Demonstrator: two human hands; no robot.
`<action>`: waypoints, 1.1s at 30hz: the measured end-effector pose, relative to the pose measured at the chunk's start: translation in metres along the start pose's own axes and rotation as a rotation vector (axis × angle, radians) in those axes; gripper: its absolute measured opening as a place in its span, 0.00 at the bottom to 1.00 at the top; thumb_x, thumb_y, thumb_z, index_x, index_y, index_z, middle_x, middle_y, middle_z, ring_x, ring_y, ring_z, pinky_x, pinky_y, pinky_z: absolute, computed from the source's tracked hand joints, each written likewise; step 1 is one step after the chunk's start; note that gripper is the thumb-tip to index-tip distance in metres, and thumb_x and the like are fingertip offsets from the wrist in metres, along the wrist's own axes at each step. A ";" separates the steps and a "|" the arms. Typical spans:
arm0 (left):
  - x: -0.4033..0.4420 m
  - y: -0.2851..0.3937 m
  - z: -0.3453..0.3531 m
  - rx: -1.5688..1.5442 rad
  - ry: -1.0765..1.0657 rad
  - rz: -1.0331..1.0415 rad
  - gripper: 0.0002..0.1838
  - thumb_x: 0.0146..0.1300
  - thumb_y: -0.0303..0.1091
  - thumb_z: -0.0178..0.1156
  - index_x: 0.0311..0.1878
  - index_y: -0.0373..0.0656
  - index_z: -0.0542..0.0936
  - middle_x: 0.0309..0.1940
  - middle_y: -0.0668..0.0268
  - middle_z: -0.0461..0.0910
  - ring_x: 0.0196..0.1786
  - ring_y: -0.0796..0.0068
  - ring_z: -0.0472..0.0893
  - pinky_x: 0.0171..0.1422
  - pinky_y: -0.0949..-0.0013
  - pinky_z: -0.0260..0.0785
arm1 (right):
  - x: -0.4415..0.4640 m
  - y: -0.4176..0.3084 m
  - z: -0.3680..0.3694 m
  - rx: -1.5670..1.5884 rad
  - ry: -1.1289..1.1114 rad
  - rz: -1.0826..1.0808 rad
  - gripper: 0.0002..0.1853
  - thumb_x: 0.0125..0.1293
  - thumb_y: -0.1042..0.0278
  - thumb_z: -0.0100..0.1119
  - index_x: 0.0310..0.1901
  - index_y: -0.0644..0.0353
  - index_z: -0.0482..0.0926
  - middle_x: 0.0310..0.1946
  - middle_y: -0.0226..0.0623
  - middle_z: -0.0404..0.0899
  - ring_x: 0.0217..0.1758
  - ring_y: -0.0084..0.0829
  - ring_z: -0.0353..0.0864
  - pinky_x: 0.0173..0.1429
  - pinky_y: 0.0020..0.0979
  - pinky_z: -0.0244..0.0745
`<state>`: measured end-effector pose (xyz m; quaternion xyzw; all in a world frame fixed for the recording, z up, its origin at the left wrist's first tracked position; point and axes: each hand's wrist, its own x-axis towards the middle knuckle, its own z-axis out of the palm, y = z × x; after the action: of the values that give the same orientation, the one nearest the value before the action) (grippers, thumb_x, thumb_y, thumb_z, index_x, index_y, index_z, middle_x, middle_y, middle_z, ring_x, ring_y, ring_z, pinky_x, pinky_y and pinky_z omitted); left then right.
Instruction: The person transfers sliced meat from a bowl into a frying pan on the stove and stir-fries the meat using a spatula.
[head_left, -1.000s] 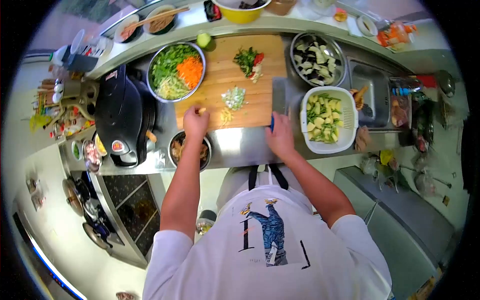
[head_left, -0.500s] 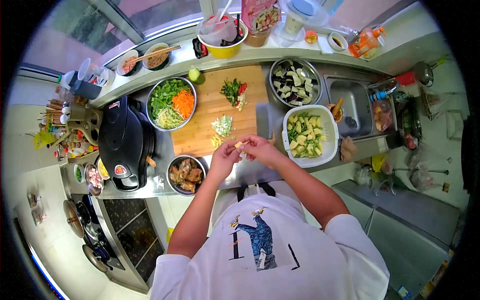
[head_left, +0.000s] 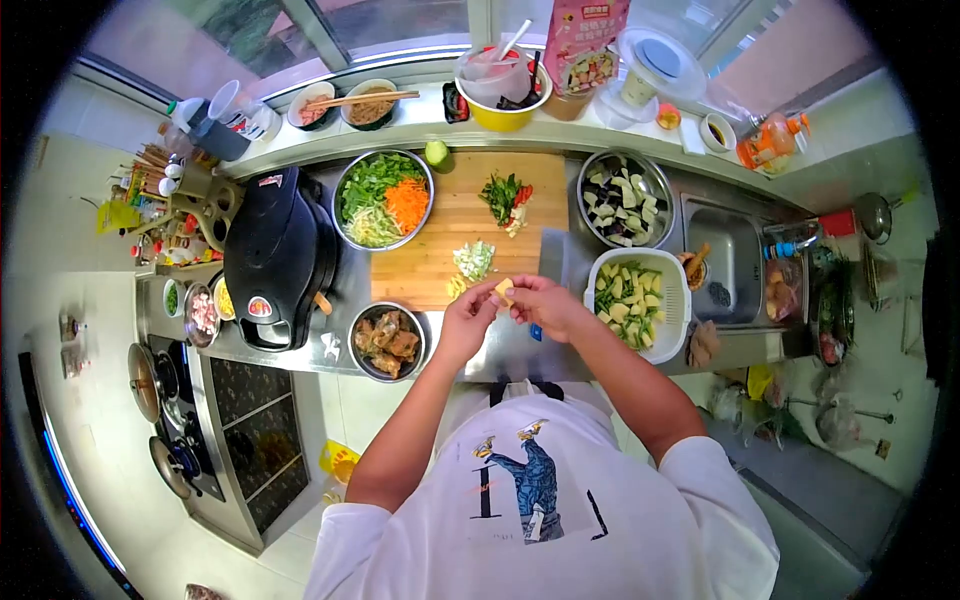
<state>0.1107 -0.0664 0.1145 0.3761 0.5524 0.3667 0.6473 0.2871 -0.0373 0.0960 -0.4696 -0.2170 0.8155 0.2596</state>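
- Currently I have one small yellow piece point(head_left: 503, 289) at the centre of the frame, raised against the lower right part of the cutting board point(head_left: 425, 220); how high it sits above the wood I cannot tell.
- My left hand point(head_left: 472, 316) is narrow, thumb and fingers pinching the piece; my right hand point(head_left: 546, 304) is narrow too, its fingertips meeting it from the right.
- On so small a piece I judge a light pinch best: one hand to steady, the other to work its surface, with fingertips staggered so I can see it.
- I would work over the board, so anything dropped lands there, not on the bench point(head_left: 500, 352).
- Just left of my hands lie yellow bits point(head_left: 458, 286) and chopped white-and-green pieces point(head_left: 473, 260); low wrists could smear them together.
- The knife point(head_left: 553, 255) lies along the board's right edge, its blue handle beneath my right hand, so I would move that forearm carefully.
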 end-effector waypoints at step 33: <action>-0.082 -0.082 -0.054 -0.005 0.271 -0.166 0.10 0.68 0.31 0.61 0.49 0.37 0.80 0.35 0.70 0.80 0.37 0.83 0.77 0.44 0.77 0.71 | 0.248 -0.158 0.057 -0.434 0.672 -0.681 0.17 0.61 0.59 0.63 0.38 0.68 0.80 0.27 0.42 0.84 0.26 0.29 0.82 0.34 0.32 0.75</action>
<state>0.0517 -0.1721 0.0718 0.2747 0.6630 0.3608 0.5957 0.1667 0.2336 0.0547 -0.6510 -0.4262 0.4257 0.4619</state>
